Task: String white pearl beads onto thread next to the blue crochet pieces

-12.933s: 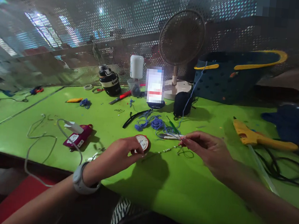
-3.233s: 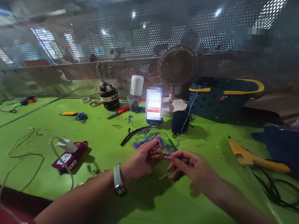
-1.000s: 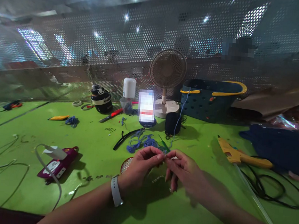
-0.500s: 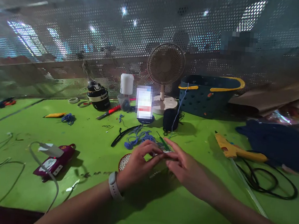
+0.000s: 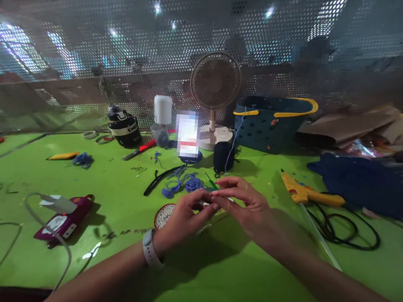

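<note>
Over the table, my left hand [image 5: 188,215] and my right hand [image 5: 249,209] meet at the fingertips. Both are closed in a pinch around something small and whitish, mostly hidden by the fingers. A thin tool with a green handle [image 5: 213,184] shows just beyond the fingertips, its narrow tip pointing up and left; whether a hand holds it, I cannot tell. Partly behind my left hand is a round red-rimmed dish [image 5: 162,216] of white beads. Blue yarn pieces [image 5: 192,183] lie loosely past the hands, beside a black strap [image 5: 160,180].
A lit phone [image 5: 188,133] stands before a fan [image 5: 216,82]. Dark yarn [image 5: 224,156] and a perforated basket [image 5: 267,128] are to its right. A yellow glue gun [image 5: 304,190] with its cable lies right; a purple power strip [image 5: 64,219] with cords lies left.
The view has shifted, so the scene sits slightly further left. My right hand has turned, its fingers now bent over and closer to my left fingertips.
</note>
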Tool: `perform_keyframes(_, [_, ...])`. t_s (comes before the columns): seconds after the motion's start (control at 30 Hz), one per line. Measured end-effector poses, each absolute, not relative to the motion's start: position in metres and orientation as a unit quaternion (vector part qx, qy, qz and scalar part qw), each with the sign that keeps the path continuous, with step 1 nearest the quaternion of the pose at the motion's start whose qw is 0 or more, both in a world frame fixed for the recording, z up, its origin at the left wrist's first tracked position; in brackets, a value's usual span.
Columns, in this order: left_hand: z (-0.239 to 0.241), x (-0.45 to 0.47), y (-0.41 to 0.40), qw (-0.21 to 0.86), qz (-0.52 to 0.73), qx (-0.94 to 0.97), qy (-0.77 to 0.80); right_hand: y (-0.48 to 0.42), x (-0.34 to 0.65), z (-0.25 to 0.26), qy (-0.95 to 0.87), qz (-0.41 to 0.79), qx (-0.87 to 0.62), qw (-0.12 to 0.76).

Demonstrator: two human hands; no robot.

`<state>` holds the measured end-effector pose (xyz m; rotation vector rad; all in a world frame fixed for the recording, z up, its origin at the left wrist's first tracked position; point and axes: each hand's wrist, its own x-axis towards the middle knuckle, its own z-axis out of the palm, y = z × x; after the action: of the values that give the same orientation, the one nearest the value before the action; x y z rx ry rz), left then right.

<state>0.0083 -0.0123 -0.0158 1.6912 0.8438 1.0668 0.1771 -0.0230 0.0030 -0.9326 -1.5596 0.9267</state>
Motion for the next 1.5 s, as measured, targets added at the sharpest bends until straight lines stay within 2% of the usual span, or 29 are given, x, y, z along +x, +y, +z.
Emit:
perform_keyframes(0.13, [-0.012, 0.008, -0.009, 0.537, 0.423, 0.663, 0.304, -0.019, 0.177, 0.005, -0.623, 0.444, -0.378, 0.522])
perform_keyframes(0.33, [-0.008, 0.009, -0.011, 0.543, 0.397, 0.681, 0.289, -0.020, 0.179, 0.016, -0.544, 0.553, -0.367, 0.513])
perform_keyframes(0.47, [-0.010, 0.011, -0.012, 0.673, 0.362, 0.595, 0.249, -0.019, 0.182, 0.018, -0.502, 0.617, -0.340, 0.502])
perform_keyframes(0.57, [-0.012, 0.011, -0.011, 0.723, 0.325, 0.548, 0.268, -0.017, 0.183, 0.017, -0.489, 0.635, -0.341, 0.491])
perform_keyframes(0.87, [-0.013, 0.009, -0.013, 0.752, 0.306, 0.506, 0.291, -0.017, 0.185, 0.023, -0.475, 0.633, -0.344, 0.505])
perform_keyframes(1.1, [-0.011, 0.006, -0.009, 0.676, 0.288, 0.615, 0.285, -0.014, 0.200, 0.040, -0.470, 0.591, -0.333, 0.566])
perform_keyframes(1.33, [-0.009, -0.022, -0.012, 0.367, 0.273, 0.792, 0.404, -0.011, 0.210, 0.041, -0.470, 0.566, -0.346, 0.582])
perform_keyframes(1.5, [0.009, -0.044, -0.028, 0.250, 0.131, 0.853, 0.440, -0.010, 0.214, 0.044, -0.467, 0.560, -0.339, 0.594])
